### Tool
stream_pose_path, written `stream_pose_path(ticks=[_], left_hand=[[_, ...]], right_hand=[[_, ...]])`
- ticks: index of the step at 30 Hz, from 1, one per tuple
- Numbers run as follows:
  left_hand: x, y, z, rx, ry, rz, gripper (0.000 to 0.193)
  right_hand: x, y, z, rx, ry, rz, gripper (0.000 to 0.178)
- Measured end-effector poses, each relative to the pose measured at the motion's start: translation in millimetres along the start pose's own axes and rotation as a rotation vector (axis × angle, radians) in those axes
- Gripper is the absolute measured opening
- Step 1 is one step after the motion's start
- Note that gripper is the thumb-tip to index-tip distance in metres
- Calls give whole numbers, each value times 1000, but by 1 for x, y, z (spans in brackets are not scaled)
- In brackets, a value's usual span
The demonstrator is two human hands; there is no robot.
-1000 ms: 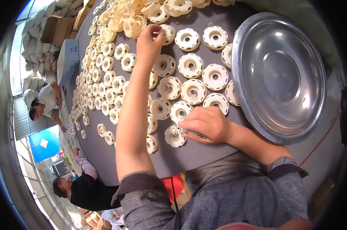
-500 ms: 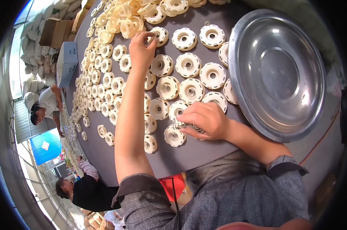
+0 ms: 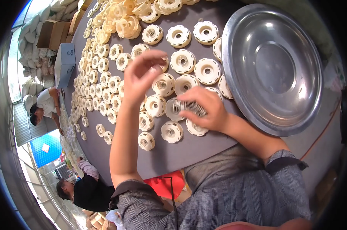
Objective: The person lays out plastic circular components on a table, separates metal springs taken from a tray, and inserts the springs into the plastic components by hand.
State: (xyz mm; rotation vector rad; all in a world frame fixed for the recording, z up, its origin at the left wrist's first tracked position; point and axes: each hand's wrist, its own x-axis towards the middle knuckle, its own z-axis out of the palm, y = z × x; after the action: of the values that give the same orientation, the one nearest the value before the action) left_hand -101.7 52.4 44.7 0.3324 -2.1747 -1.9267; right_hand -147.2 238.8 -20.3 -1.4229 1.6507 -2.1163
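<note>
My right hand (image 3: 208,107) is closed round a bunch of metal coil springs (image 3: 191,107), whose ends stick out past the fingers. Beneath it are round cream plastic parts with notched rims, one of them a disc (image 3: 172,131) just in front. My left hand (image 3: 144,73) hovers over the rows with curled fingers apart, and I see nothing between them. Some discs have a spring in the middle, such as the far disc (image 3: 152,34). Others, like the disc (image 3: 207,71) by the basin, show only a dark centre hole.
A large shiny metal basin (image 3: 273,69) stands at the right, overlapping some discs. Cream rings (image 3: 123,19) are heaped at the far side of the dark table (image 3: 169,159). Many smaller-looking discs spread leftward. Two other people (image 3: 87,191) (image 3: 47,103) are at the left.
My left hand has come off a far disc, which now shows a spring in it, and moved nearer me with its fingers opening. My right hand has shifted slightly away from me with the springs.
</note>
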Motion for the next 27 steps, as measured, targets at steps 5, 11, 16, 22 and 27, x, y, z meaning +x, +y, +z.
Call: stream_pose_path(ticks=[5,11,16,22,27], left_hand=[[-43,16,25,510,-140,192,42],[-47,18,42,383,-38,185,36],[-18,13,28,221,169,66,33],[49,-35,20,706,229,158,22],[79,-58,14,1020,228,267,23]], right_hand=[[9,-8,-4,686,122,652,20],[6,-2,-3,815,102,667,20],[4,-4,-6,780,150,660,23],[2,-8,-5,642,65,609,23],[4,-5,-3,514,86,536,20]])
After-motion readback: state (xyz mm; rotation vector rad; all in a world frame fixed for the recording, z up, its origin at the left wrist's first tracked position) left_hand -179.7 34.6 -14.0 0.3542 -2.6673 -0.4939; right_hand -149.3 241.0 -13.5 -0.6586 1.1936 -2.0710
